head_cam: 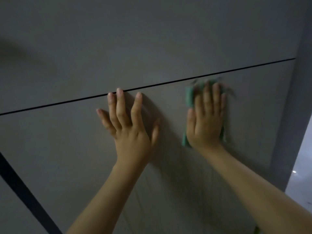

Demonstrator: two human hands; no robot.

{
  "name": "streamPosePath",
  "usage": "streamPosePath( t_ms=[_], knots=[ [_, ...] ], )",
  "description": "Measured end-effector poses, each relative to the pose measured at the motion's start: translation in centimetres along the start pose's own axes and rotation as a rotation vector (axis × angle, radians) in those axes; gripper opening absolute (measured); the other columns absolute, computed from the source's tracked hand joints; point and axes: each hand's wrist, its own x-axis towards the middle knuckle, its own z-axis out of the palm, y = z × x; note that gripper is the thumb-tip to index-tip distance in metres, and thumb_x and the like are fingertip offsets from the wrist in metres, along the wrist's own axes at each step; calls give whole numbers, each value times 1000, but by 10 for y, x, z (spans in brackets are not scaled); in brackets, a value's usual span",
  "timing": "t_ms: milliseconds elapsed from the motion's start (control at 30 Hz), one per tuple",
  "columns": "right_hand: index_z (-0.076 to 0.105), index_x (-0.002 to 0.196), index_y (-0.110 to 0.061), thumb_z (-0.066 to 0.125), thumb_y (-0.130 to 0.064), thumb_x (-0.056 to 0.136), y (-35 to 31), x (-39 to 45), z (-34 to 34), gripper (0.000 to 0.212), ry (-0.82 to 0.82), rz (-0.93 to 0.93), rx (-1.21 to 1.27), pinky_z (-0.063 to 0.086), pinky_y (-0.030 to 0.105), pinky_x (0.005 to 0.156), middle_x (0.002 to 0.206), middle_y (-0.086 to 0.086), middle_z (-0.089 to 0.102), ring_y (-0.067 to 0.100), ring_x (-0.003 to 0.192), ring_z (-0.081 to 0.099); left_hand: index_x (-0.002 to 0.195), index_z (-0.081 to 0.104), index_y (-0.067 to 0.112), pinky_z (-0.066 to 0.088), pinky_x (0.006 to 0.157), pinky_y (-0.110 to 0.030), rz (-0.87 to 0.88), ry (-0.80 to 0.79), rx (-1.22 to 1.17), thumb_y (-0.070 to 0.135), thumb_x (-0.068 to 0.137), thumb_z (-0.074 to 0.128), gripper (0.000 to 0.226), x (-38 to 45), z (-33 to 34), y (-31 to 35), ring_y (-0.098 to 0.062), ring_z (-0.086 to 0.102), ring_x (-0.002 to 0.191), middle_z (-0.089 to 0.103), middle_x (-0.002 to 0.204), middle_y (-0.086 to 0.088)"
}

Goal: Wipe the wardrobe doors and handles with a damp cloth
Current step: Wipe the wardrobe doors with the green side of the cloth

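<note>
— Two bare forearms reach up to the wardrobe door (67, 141), a flat, smooth, matte grey-brown panel. What does the cloth look like?

— Green cloth (188, 97), soft and rumpled, blurred at its edges. It lies flat against the door, just below the seam (168, 83), under the right hand (206, 119). A strip shows beside the forefinger, more past the fingertips and at the heel of the palm.

— And that hand's fingers?

— Straight and held together, palm pressing the cloth onto the panel. They curl round nothing.

— The other one?

— Left hand (130, 125) rests flat on the bare door, left of the cloth and apart from it, fingers spread, thumb out to the side. Its longest fingertips touch the seam.

— Describe the seam.

— Thin, dark, straight gap running across the whole front, rising to the right. Above it sits the upper panel (152, 39), same plain finish, and wide bare surface spreads left of the hands and above the seam.

— Other edges?

— Right of the cloth the door ends at a vertical side edge (290, 115); beyond it, pale glossy floor (300, 174). Far left of the seam's lower end, a broad dark band (25, 195) runs diagonally.
</note>
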Motion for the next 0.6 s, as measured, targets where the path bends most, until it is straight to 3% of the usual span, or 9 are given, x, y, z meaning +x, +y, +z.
streamPosePath(
  t_ms=[67,133,300,400,533,600],
  knots=[
    [24,150,-16,26,-30,101,22,-10,-10,51,-121,-260,30,5,46,119,154,7,26,24,146,11,143,34,14,-2,114,-59,-27,-8,-32,40,85,59,68,2,1,8,-39,8,143,14,151,-18],
    [21,151,-20,25,-32,101,56,-7,-15,52,-119,-273,10,5,45,119,151,11,31,21,147,9,144,34,14,0,114,-60,-3,-20,-34,37,85,61,69,6,5,18,-39,9,143,16,152,-21],
    [34,142,3,21,-29,103,89,-7,-11,52,56,255,-39,7,40,118,146,25,36,39,138,25,142,44,11,0,114,-58,134,-52,-96,34,84,60,64,17,18,70,-38,16,142,30,149,-27],
    [30,143,4,18,-31,104,63,-20,-3,53,97,413,-23,4,35,118,147,26,34,42,137,26,142,46,13,-1,115,-56,237,-66,-103,37,89,52,59,27,31,98,-35,19,142,32,150,-24],
    [12,152,-19,21,-29,104,86,-42,-17,50,-83,16,-7,4,41,120,159,7,14,25,146,8,142,47,15,3,114,-57,272,-67,-39,38,89,51,58,31,49,108,-34,20,140,35,149,-22],
    [16,152,-17,23,-29,103,117,-41,-24,51,-72,-56,-8,4,42,120,155,11,22,26,146,11,142,47,16,4,114,-58,285,-43,-6,40,86,56,61,29,53,108,-34,21,140,36,148,-22]
  ],
)
